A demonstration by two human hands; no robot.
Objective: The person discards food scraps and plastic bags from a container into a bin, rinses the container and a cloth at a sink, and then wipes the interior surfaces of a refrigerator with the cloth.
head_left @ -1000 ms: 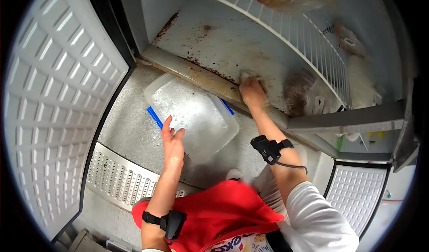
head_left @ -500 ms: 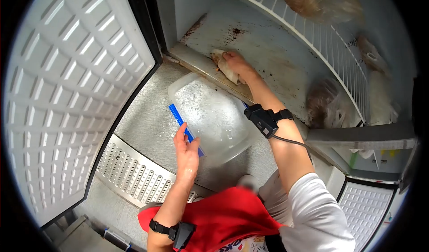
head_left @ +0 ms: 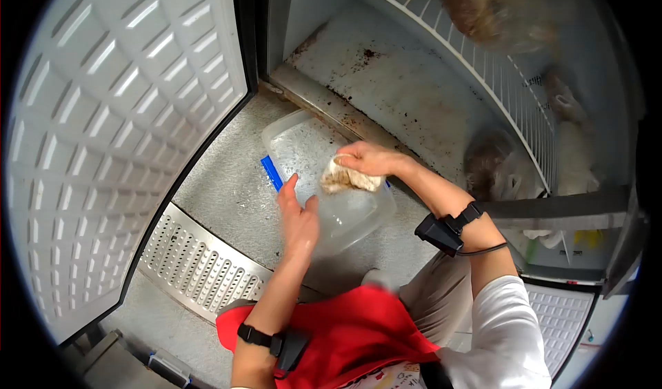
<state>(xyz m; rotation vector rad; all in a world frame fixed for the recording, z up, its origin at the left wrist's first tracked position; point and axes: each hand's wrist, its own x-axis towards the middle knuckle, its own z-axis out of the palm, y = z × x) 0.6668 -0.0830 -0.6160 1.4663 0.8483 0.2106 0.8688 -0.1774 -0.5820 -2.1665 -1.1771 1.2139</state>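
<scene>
A crumpled white cloth [head_left: 350, 180] with brown stains is bunched in my right hand [head_left: 372, 160], fingers closed around it. The cloth overlaps a clear plastic tub [head_left: 303, 143] with blue handles [head_left: 272, 173], which sits on the floor against the cabinet's sill. My left hand [head_left: 300, 218] is at the tub's near-left side, just below the blue handle, with its fingers apart and nothing in them. Droplets or bubbles show in the tub. Behind it, the cabinet's bottom panel [head_left: 396, 65] carries dark brown grime and crumbs, thickest along the front edge and far corner.
A white ribbed door [head_left: 131, 127] stands swung open on the left. Above the cabinet floor, a wire shelf [head_left: 476, 55] bears bagged items [head_left: 503, 10]. Another plastic bag [head_left: 493, 165] lies at the cabinet's right end. A perforated metal grate [head_left: 203, 265] runs along the floor.
My right hand has drawn the cloth off the cabinet floor and over the tub. My left hand has shifted slightly right, off the blue handle. The view has tilted a little.
</scene>
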